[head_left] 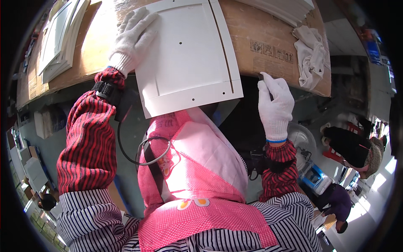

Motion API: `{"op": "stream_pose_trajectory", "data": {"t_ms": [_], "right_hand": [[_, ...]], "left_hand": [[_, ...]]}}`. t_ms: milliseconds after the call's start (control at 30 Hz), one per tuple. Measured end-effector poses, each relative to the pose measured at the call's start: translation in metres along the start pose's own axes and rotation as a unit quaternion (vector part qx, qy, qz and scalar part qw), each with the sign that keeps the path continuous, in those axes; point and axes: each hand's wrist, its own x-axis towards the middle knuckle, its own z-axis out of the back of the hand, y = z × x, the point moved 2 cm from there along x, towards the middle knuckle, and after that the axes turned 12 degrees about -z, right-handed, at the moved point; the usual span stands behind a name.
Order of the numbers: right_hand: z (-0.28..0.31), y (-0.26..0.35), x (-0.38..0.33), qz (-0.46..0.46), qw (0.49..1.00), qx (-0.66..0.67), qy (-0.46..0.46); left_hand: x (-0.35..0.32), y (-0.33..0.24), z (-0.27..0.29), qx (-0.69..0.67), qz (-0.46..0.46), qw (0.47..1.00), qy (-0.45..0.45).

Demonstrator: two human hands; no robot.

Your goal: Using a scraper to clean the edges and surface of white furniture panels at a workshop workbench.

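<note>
A white framed panel (pixel 189 63) lies on the cardboard-covered table and juts over its near edge toward my apron. It has a recessed middle, several small dark holes and a long dark groove along its right side. My left hand (pixel 133 40), in a white knitted glove, rests flat on the panel's left edge with the fingers spread. To the right of the panel, apart from it, my gloved right hand (pixel 275 98) is held at the table's edge. Its fingers are pinched together; a tiny dark bit shows at the fingertips, too small to name.
A stack of white panels (pixel 63 40) stands at the table's left, and more white boards (pixel 280 9) lie at the far right. A crumpled white cloth (pixel 311 56) hangs at the right edge. A floor fan (pixel 300 143) and other people (pixel 336 201) are to the right.
</note>
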Motion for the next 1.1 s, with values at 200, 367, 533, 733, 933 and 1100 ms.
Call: {"op": "stream_pose_trajectory", "data": {"t_ms": [200, 367, 533, 733, 933, 1100], "right_hand": [[0.003, 0.016, -0.005, 0.001, 0.986, 0.104, 0.132], [0.01, -0.008, 0.025, -0.029, 0.99, 0.109, 0.086], [0.01, 0.006, 0.001, -0.044, 0.985, 0.143, 0.089], [-0.006, -0.001, -0.016, -0.255, 0.907, 0.314, 0.114], [-0.013, 0.007, 0.015, -0.034, 0.983, 0.178, 0.01], [-0.028, 0.012, 0.051, 0.021, 0.992, 0.114, -0.057]], "left_hand": [[-0.002, -0.002, -0.001, -0.02, 0.013, 1.0, 0.006], [-0.003, -0.008, 0.002, -0.032, 0.005, 0.999, 0.003], [-0.015, -0.034, 0.006, -0.042, 0.066, 0.996, -0.037], [-0.082, -0.049, 0.015, -0.107, 0.288, 0.934, -0.184], [-0.065, -0.086, 0.039, -0.073, 0.349, 0.931, -0.07], [-0.044, -0.016, 0.051, 0.156, 0.031, 0.986, 0.045]]}}
